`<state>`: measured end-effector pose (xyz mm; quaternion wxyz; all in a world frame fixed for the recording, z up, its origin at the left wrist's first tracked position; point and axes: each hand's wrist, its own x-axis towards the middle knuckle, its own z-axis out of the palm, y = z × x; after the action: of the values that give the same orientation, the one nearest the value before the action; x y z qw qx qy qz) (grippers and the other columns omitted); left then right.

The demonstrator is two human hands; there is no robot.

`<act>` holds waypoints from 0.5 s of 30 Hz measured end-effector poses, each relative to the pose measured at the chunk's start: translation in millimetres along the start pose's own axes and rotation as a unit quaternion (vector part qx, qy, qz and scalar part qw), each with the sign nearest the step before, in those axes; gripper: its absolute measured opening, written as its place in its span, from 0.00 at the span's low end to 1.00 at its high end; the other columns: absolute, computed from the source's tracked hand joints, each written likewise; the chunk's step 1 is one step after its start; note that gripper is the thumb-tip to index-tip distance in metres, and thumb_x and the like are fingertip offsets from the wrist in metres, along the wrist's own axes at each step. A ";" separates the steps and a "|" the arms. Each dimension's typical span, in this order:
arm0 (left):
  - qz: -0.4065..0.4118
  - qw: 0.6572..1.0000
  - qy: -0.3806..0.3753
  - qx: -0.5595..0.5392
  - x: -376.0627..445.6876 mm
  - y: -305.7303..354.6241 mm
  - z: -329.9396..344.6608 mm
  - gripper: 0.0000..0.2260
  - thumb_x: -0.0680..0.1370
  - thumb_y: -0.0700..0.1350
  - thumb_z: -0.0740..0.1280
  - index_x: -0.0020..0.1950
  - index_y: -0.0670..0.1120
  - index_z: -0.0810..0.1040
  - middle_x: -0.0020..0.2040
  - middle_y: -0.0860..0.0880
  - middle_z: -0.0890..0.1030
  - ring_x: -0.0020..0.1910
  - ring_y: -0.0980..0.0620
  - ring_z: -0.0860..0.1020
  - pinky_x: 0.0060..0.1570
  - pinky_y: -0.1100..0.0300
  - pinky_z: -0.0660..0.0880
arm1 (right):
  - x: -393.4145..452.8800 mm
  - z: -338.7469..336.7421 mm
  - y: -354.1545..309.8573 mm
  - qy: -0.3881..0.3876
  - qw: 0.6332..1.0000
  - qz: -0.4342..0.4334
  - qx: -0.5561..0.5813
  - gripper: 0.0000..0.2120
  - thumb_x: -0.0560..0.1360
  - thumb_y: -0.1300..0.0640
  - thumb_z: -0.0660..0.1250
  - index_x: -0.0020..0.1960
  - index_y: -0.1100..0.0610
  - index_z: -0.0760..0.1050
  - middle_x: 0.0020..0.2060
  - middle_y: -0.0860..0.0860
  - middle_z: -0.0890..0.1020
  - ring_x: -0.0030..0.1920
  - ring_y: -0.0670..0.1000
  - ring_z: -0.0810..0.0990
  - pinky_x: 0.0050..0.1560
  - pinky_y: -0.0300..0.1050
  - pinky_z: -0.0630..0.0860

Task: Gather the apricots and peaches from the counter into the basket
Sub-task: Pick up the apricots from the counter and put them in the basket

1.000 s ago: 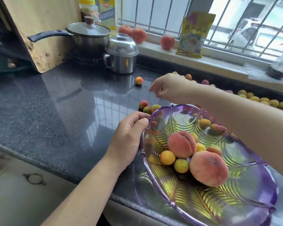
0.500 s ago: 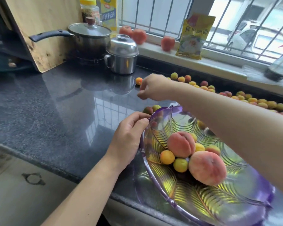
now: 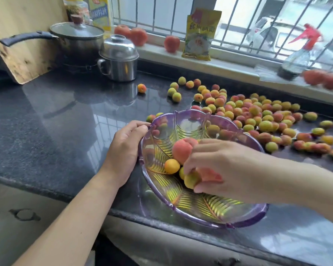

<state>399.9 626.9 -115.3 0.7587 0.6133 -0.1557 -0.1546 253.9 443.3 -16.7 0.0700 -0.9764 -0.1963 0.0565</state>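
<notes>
A clear purple basket stands on the dark counter near its front edge. My left hand grips its left rim. Inside lie a peach and an orange apricot; other fruit is hidden under my right hand. That hand hovers low over the basket's middle, its fingers curled round a yellow-red apricot. Several apricots are scattered on the counter behind and to the right of the basket. One apricot lies alone farther left. Peaches sit on the window sill.
A lidded steel mug and a saucepan stand at the back left beside a leaning wooden board. A yellow packet and a spray bottle sit on the sill. Two apricots touch the basket's far left rim.
My right hand pulled back from the apricots beyond the basket's far left rim and came down over the basket holding an apricot. My left hand stayed on the rim.
</notes>
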 end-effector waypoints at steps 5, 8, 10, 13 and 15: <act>0.008 1.000 -0.001 0.009 -2.1 0.9 -1.5 0.11 0.79 0.50 0.64 0.47 0.50 0.86 0.49 0.42 0.88 0.50 0.43 0.85 0.61 0.34 0.77 | 6.6 28.4 1.7 -0.009 0.993 -0.048 -0.111 0.14 0.75 0.40 0.70 0.57 0.44 0.76 0.51 0.39 0.76 0.59 0.47 0.69 0.68 0.49 0.66; 0.008 1.000 -0.004 0.019 -1.8 0.8 -2.5 0.11 0.79 0.50 0.64 0.49 0.49 0.86 0.49 0.42 0.88 0.51 0.41 0.85 0.62 0.33 0.78 | 8.4 31.3 2.0 -0.011 0.992 -0.010 -0.126 0.14 0.75 0.38 0.69 0.57 0.41 0.75 0.53 0.40 0.73 0.62 0.50 0.68 0.70 0.53 0.65; 0.006 1.000 -0.004 0.022 -1.9 1.3 -2.5 0.12 0.79 0.50 0.64 0.50 0.47 0.85 0.49 0.42 0.88 0.50 0.42 0.85 0.61 0.34 0.78 | 8.3 29.7 1.1 -0.012 0.991 -0.004 -0.135 0.14 0.75 0.37 0.69 0.58 0.41 0.76 0.54 0.41 0.72 0.62 0.49 0.65 0.67 0.52 0.67; 0.006 1.000 -0.004 0.028 -2.1 1.4 -2.9 0.12 0.80 0.51 0.64 0.50 0.48 0.85 0.49 0.42 0.88 0.51 0.41 0.85 0.61 0.33 0.79 | 8.7 25.6 0.1 -0.037 0.991 0.008 -0.129 0.16 0.76 0.38 0.67 0.61 0.41 0.75 0.57 0.41 0.70 0.64 0.49 0.62 0.69 0.52 0.66; 0.007 0.999 -0.003 0.031 -2.4 1.6 -2.7 0.13 0.80 0.51 0.63 0.51 0.47 0.85 0.50 0.42 0.88 0.53 0.37 0.85 0.60 0.33 0.79 | 8.5 25.1 1.2 -0.038 0.991 0.004 -0.130 0.17 0.77 0.37 0.66 0.63 0.41 0.74 0.59 0.41 0.70 0.66 0.49 0.61 0.70 0.51 0.65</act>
<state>398.9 630.6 -114.4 0.7401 0.6348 -0.1671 -0.1460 258.6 448.4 -42.4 -0.0652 -0.9752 -0.2002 0.0682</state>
